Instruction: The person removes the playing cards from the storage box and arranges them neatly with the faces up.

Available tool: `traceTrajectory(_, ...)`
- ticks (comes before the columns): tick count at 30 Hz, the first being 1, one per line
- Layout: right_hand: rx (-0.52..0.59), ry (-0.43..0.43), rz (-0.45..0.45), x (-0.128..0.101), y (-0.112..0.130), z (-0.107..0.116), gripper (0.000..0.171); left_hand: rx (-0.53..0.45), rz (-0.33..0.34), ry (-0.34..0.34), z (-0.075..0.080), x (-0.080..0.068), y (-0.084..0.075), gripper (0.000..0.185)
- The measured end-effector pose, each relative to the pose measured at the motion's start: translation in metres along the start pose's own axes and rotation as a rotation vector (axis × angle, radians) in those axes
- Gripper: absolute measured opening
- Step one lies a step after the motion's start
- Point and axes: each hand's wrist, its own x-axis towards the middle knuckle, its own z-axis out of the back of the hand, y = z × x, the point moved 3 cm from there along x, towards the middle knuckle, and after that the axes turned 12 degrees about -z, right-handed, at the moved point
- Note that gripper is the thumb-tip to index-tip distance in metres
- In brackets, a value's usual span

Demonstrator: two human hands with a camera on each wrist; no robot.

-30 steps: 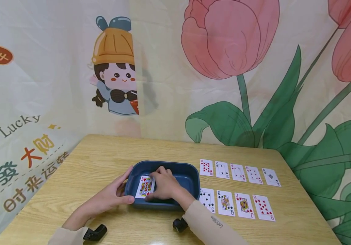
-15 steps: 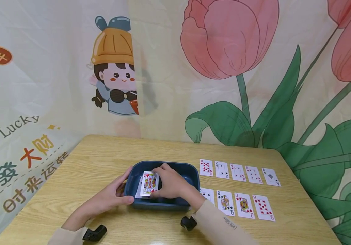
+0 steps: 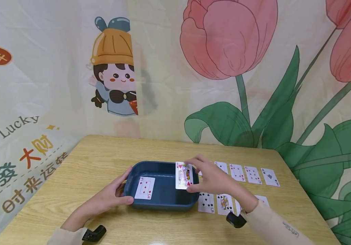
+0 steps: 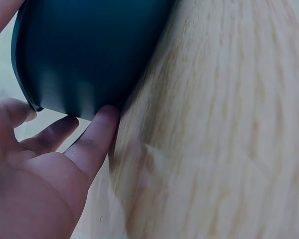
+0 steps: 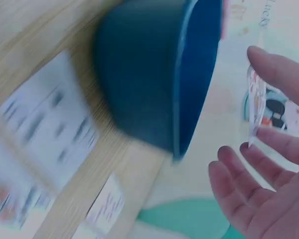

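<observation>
Between thumb and fingers my right hand (image 3: 210, 177) pinches the king of hearts playing card (image 3: 182, 176), face up over the right end of a dark blue plastic bin (image 3: 163, 207). A three of diamonds card (image 3: 145, 188) lies face up on the bin's floor, at the left. My left hand (image 3: 114, 192) spans the bin's left end, its thumb at the near corner and its fingers along the outer wall. In the left wrist view, fairly straight fingertips (image 4: 105, 113) touch that wall. The right wrist view shows the held card edge-on, close to the bin's rim.
To the right of the bin lie two rows of face-up cards, among them a five of spades (image 3: 206, 203), a four of diamonds (image 3: 237, 172) and an ace of spades (image 3: 270, 177). My right forearm covers part of the near row. A printed cloth (image 3: 163, 129) hangs behind the wooden table (image 3: 111, 149).
My right hand has lifted the king of hearts from the bin's left side and carried it to the right end, uncovering the three of diamonds. My left hand has stayed at the bin.
</observation>
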Motion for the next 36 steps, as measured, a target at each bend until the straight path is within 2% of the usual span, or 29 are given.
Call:
traceTrajectory(4, -0.020, -0.032, 0.007, -0.020, -0.032, 0.017, 0.084, 0.008, 0.003, 0.002, 0.000, 0.000, 0.001, 0.108)
traceTrajectory(7, -0.035, -0.054, -0.028, -0.034, -0.060, 0.028, 0.085, 0.014, 0.007, 0.001, 0.001, 0.000, 0.002, 0.108)
traceTrajectory(13, -0.014, -0.007, -0.134, -0.072, -0.119, 0.040, 0.082, 0.037, 0.025, -0.007, 0.000, 0.002, 0.002, 0.108)
traceTrajectory(19, 0.009, 0.031, -0.196, -0.111, -0.171, 0.054, 0.082, 0.047, 0.014, -0.003, 0.001, 0.002, 0.003, 0.108)
traceTrajectory(27, 0.039, 0.068, -0.182, -0.151, -0.227, 0.068, 0.079, 0.030, 0.000, -0.006, 0.002, 0.002, 0.005, 0.108)
traceTrajectory(32, 0.018, 0.057, -0.169, -0.169, -0.250, 0.072, 0.076, 0.037, 0.003, -0.006, 0.002, 0.001, 0.005, 0.108)
traceTrajectory(36, -0.020, 0.041, -0.123, -0.177, -0.264, 0.071, 0.072, 0.043, 0.002, -0.006, 0.002, 0.000, 0.004, 0.109)
